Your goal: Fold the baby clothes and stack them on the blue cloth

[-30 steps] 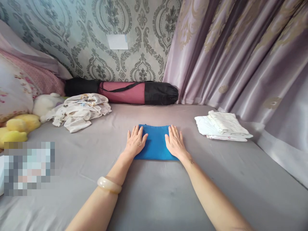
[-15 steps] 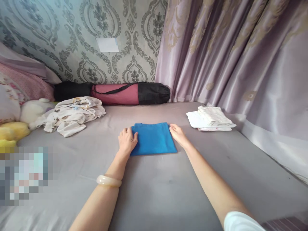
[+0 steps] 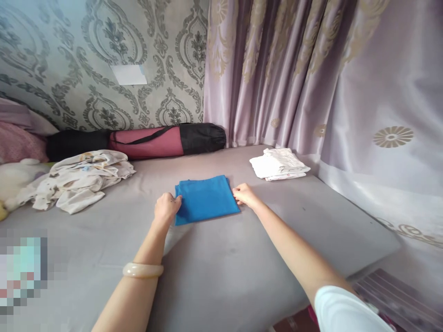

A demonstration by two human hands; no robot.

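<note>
From the blue cloth (image 3: 206,200), open sheet (image 3: 207,272) runs toward six o'clock; a bag (image 3: 150,144) bars eleven, clothes (image 3: 86,177) nine, a folded stack (image 3: 278,164) two

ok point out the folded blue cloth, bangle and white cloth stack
Folded blue cloth (image 3: 206,199), head view: middle of its upper face.
Bangle (image 3: 143,270), head view: outer face of the band.
White cloth stack (image 3: 282,160), head view: its top piece.

Soft light glosses the curtain (image 3: 346,101); the lower-left patch (image 3: 24,269) is pixelated.

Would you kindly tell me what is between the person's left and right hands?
The head view shows a folded blue cloth between the left hand and right hand.
</note>
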